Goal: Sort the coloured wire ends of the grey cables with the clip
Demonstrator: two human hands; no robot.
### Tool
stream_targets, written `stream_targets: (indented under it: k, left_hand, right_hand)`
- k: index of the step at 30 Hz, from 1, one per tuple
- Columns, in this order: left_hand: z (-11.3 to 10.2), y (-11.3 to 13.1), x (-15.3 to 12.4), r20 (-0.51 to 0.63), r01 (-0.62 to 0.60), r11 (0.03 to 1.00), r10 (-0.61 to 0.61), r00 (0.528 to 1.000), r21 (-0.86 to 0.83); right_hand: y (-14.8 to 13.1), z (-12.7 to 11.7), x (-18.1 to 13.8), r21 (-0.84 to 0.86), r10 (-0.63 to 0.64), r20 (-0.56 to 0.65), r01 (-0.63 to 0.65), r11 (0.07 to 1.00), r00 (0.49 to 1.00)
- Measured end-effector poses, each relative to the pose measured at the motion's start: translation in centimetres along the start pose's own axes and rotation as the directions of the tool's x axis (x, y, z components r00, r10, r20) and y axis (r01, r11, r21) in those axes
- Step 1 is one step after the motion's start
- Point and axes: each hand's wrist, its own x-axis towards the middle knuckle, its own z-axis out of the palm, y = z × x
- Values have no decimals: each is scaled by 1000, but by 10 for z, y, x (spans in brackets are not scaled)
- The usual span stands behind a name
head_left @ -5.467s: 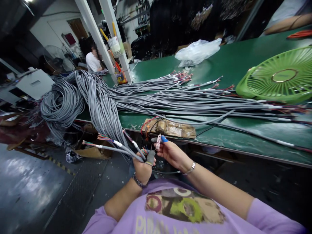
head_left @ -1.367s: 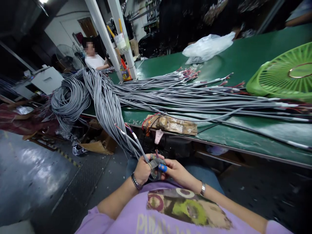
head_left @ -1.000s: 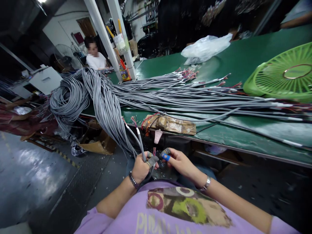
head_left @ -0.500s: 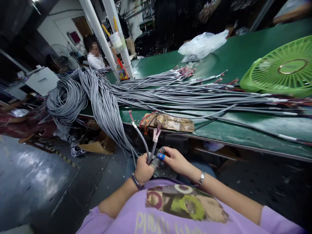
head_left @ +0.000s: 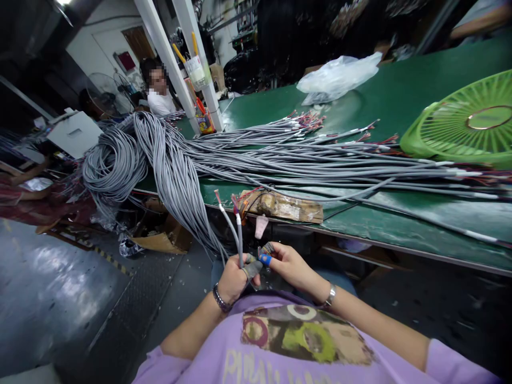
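My left hand [head_left: 233, 278] is closed around two grey cables [head_left: 236, 234] that stick up from the fist, their stripped coloured wire ends pointing upward. My right hand [head_left: 288, 264], with a blue cot on one fingertip and a grey one on another, pinches at something small by the left thumb; I cannot make out what. Both hands hover in front of my chest, below the table's front edge. A thick bundle of grey cables [head_left: 176, 181] spills off the green table [head_left: 376, 96] down toward my hands.
A worn taped block [head_left: 284, 205] with red wires sits on the table edge. A green fan grille [head_left: 464, 125] lies at the right, a clear plastic bag [head_left: 336, 77] further back. A seated person [head_left: 158, 93] is at the far left beyond white posts [head_left: 176, 58].
Earlier the left hand held several cables fanned out leftward; now two stand upright in the fist. The right hand came in close to the left thumb.
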Motion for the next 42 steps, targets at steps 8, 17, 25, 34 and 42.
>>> stream_targets:
  k: [8, 17, 25, 34, 42]
  left_hand:
    - [7, -4, 3, -259, -81, 980, 32, 965, -183]
    - [8, -1, -1, -168, 8, 999, -17, 986, -53]
    - [21, -5, 1, -178, 73, 996, -62, 982, 54]
    - [37, -8, -8, -346, 60, 998, -54, 937, 6]
    - [55, -7, -15, -513, -2, 994, -55, 857, -110]
  right_hand:
    - [0, 2, -4, 19, -41, 2, 41, 999, 999]
    - [-9, -1, -3, 110, 23, 54, -29, 994, 998]
    - [4, -15, -1, 183, 10, 124, -33, 983, 992]
    - [9, -27, 0, 202, 97, 189, -136, 970, 977]
    - [6, -33, 5, 180, 101, 313, -163, 970, 944]
